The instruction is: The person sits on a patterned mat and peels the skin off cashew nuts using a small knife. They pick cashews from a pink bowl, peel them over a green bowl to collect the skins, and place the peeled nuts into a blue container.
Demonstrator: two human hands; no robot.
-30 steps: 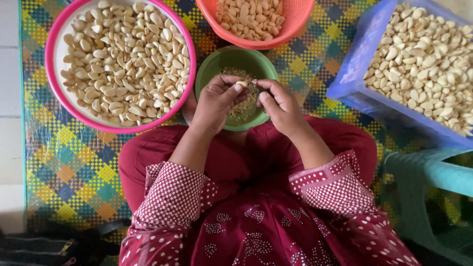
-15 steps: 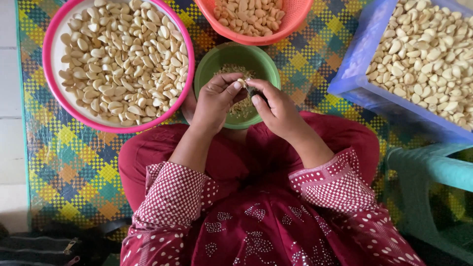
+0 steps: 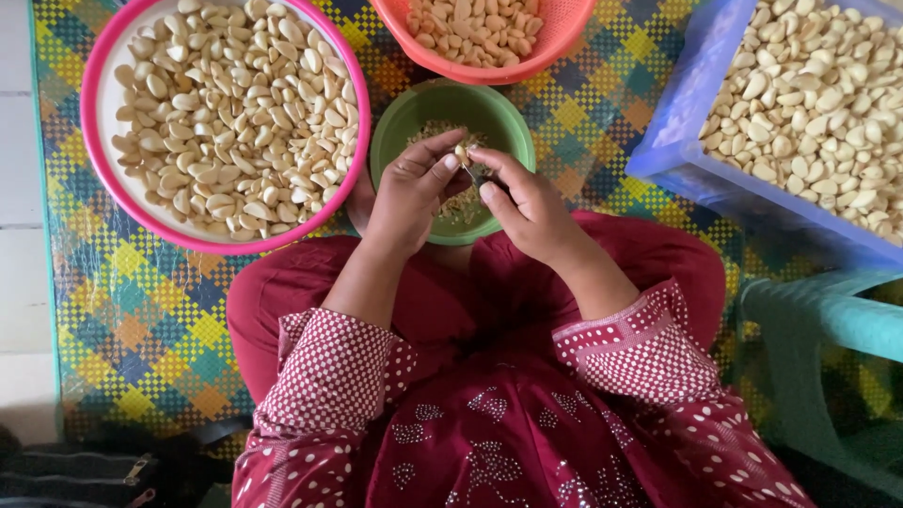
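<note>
My left hand (image 3: 409, 193) pinches a small pale garlic clove (image 3: 460, 150) between thumb and fingertips over the green bowl (image 3: 400, 122). My right hand (image 3: 527, 202) holds a small dark-handled knife (image 3: 477, 174) with its tip against the clove. The green bowl holds papery skin scraps. A pink-rimmed basin (image 3: 94, 103) full of peeled cloves sits to the left. An orange basket (image 3: 555, 52) of cloves stands behind the green bowl.
A blue plastic crate (image 3: 687, 141) heaped with garlic cloves lies at the right. A teal plastic stool (image 3: 828, 320) stands at the lower right. All rests on a checkered woven mat (image 3: 122, 320). A dark bag (image 3: 75, 470) lies at the bottom left.
Both hands stay over the green bowl. The fingers have shifted slightly and the clove now shows at the fingertips.
</note>
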